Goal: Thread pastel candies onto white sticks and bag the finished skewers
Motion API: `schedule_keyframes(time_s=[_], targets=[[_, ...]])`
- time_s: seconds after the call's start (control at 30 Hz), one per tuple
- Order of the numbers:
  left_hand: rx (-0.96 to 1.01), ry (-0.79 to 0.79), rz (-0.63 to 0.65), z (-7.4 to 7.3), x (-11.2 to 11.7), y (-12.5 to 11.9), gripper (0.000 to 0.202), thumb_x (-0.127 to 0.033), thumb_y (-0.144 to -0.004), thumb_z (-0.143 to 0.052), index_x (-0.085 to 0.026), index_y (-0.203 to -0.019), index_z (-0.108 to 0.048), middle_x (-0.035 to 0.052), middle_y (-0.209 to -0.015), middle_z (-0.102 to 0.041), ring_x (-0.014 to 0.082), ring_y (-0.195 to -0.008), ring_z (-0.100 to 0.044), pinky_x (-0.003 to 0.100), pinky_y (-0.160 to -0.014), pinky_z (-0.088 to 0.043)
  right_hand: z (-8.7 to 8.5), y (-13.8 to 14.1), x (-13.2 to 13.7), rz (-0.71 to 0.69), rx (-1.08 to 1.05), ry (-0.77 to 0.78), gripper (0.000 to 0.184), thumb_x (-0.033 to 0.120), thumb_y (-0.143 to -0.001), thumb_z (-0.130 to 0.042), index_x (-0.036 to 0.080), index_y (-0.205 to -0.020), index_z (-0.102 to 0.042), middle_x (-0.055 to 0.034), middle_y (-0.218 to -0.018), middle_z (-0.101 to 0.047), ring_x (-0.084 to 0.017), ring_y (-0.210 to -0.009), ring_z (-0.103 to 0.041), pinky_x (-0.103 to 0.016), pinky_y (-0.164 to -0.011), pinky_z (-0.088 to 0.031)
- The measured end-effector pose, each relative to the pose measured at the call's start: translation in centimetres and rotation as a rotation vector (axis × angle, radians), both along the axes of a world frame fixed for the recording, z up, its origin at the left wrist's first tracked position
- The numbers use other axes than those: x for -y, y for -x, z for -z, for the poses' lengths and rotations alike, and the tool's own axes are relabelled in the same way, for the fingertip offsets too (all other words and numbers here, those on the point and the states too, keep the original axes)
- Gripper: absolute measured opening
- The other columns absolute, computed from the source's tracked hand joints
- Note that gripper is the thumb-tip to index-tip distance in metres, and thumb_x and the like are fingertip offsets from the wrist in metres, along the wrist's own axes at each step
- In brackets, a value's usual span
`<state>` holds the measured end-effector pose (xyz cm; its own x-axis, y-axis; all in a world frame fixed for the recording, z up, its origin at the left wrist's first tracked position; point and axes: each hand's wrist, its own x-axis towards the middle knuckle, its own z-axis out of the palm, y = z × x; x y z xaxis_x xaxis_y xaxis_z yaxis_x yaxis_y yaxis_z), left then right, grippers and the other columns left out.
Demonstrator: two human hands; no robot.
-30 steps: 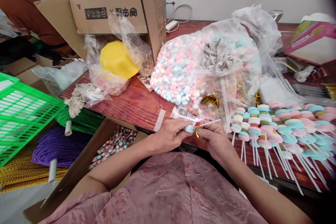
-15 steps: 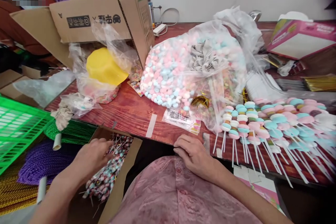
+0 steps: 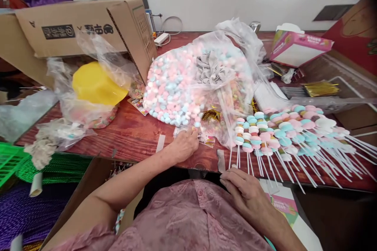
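Observation:
My left hand (image 3: 186, 145) reaches across my front onto the table, palm down, with its fingers stretched forward and slightly bent. It covers part of some flat printed sachets (image 3: 207, 140), and its fingertips are at the near edge of a clear bag of pink, white and blue marshmallows (image 3: 167, 94). I cannot see the undersides of the fingers. My right hand (image 3: 246, 188) is low by the table's front edge, fingers loosely bent, with nothing visible in it. Just beyond it lie several marshmallow skewers (image 3: 266, 141) on white sticks, which hang over the edge.
A large cardboard box (image 3: 73, 27) stands at the left behind a yellow bowl-like piece (image 3: 97, 82) and plastic bags. Gold twist ties (image 3: 321, 89) and a pink carton (image 3: 300, 47) are at the right. Bundles of purple cord (image 3: 35, 211) sit below left.
My left hand has moved from above the open box below the table, right and up onto the printed sachets. My right hand appears farther right and lower; the view has swung right.

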<state>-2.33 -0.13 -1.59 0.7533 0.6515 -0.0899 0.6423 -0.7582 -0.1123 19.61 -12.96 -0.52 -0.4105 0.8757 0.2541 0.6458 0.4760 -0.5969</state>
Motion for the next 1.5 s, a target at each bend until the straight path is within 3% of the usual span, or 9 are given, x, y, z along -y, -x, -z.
schedule_keyframes(time_s=[0.2, 0.33, 0.53, 0.67, 0.9, 1.17, 1.23, 1.37, 1.5], targets=[[0.071, 0.021, -0.045, 0.4, 1.0, 2.4, 0.021, -0.012, -0.093, -0.044, -0.013, -0.094, -0.065, 0.0102, -0.088, -0.064, 0.0242, -0.086, -0.058, 0.036, -0.067, -0.044, 1.1, 0.8, -0.8, -0.029, -0.046, -0.078, 0.015, 0.012, -0.098, -0.047, 0.019, -0.095, -0.060, -0.0036, -0.082, -0.066, -0.015, -0.072, -0.062, -0.025, -0.066, -0.048], [0.123, -0.018, -0.069, 0.5, 1.0, 1.7, 0.016, -0.013, -0.091, -0.050, -0.016, -0.099, -0.062, 0.0087, -0.092, -0.064, 0.0238, -0.087, -0.057, 0.034, -0.066, -0.042, 1.6, 2.3, -2.0, -0.060, -0.009, -0.138, 0.018, 0.012, -0.098, -0.045, 0.017, -0.091, -0.061, -0.0053, -0.080, -0.066, -0.017, -0.071, -0.062, -0.026, -0.064, -0.047], [0.235, -0.033, -0.140, 1.1, 0.5, 1.0, 0.014, -0.006, -0.083, -0.052, -0.015, -0.084, -0.064, 0.0088, -0.089, -0.065, 0.0233, -0.087, -0.057, 0.034, -0.070, -0.043, 1.6, 2.8, -1.8, -0.066, 0.053, -0.178, 0.023, 0.009, -0.097, -0.042, 0.016, -0.087, -0.062, -0.0061, -0.078, -0.065, -0.016, -0.068, -0.061, -0.025, -0.062, -0.043], [0.252, -0.053, -0.112, 1.5, 0.6, 1.0, 0.018, -0.005, -0.083, -0.051, -0.016, -0.078, -0.064, 0.0080, -0.079, -0.064, 0.0230, -0.080, -0.057, 0.034, -0.066, -0.041, 1.3, 2.1, -1.2, 0.002, 0.079, -0.152, 0.022, 0.012, -0.098, -0.043, 0.016, -0.088, -0.062, -0.0044, -0.075, -0.063, -0.015, -0.067, -0.059, -0.025, -0.063, -0.042], [0.267, -0.019, -0.188, 1.3, 1.0, -0.1, 0.019, -0.006, -0.085, -0.051, -0.017, -0.087, -0.067, 0.0096, -0.087, -0.065, 0.0248, -0.087, -0.057, 0.034, -0.066, -0.042, -0.5, 0.3, -2.0, 0.122, 0.102, -0.243, 0.018, 0.010, -0.097, -0.046, 0.017, -0.092, -0.062, -0.0051, -0.079, -0.066, -0.016, -0.072, -0.061, -0.027, -0.067, -0.046], [0.897, 0.067, -0.229, 2.5, -0.5, 0.7, 0.023, -0.009, -0.085, -0.054, -0.017, -0.063, -0.057, 0.0034, -0.071, -0.058, 0.0166, -0.075, -0.055, 0.028, -0.069, -0.044, -0.8, -2.3, -2.4, 0.257, 0.144, -0.370, 0.016, 0.010, -0.094, -0.051, 0.018, -0.094, -0.065, -0.0067, -0.085, -0.071, -0.018, -0.077, -0.067, -0.030, -0.073, -0.052], [0.871, 0.076, -0.228, 2.8, -0.5, 0.9, 0.021, -0.009, -0.083, -0.056, -0.017, -0.063, -0.058, 0.0036, -0.072, -0.058, 0.0168, -0.076, -0.056, 0.029, -0.069, -0.044, -0.7, -3.0, -2.4, 0.301, 0.144, -0.381, 0.015, 0.011, -0.094, -0.053, 0.018, -0.096, -0.066, -0.0071, -0.088, -0.072, -0.019, -0.080, -0.068, -0.031, -0.074, -0.054], [0.575, 0.098, -0.188, 2.5, 0.1, 1.3, 0.018, -0.013, -0.087, -0.056, -0.015, -0.072, -0.064, 0.0071, -0.078, -0.063, 0.0200, -0.081, -0.057, 0.032, -0.073, -0.046, 0.1, -3.4, -2.4, 0.293, 0.124, -0.361, 0.015, 0.011, -0.092, -0.054, 0.019, -0.097, -0.066, -0.0064, -0.087, -0.072, -0.019, -0.079, -0.068, -0.031, -0.073, -0.054], [0.402, 0.106, -0.162, 1.6, 1.0, 2.2, 0.021, -0.003, -0.085, -0.049, -0.014, -0.083, -0.067, 0.0091, -0.088, -0.066, 0.0212, -0.088, -0.057, 0.032, -0.078, -0.048, 0.9, -2.5, -2.5, 0.257, 0.130, -0.315, 0.016, 0.013, -0.093, -0.053, 0.019, -0.097, -0.068, -0.0067, -0.088, -0.072, -0.019, -0.080, -0.068, -0.032, -0.074, -0.054]])
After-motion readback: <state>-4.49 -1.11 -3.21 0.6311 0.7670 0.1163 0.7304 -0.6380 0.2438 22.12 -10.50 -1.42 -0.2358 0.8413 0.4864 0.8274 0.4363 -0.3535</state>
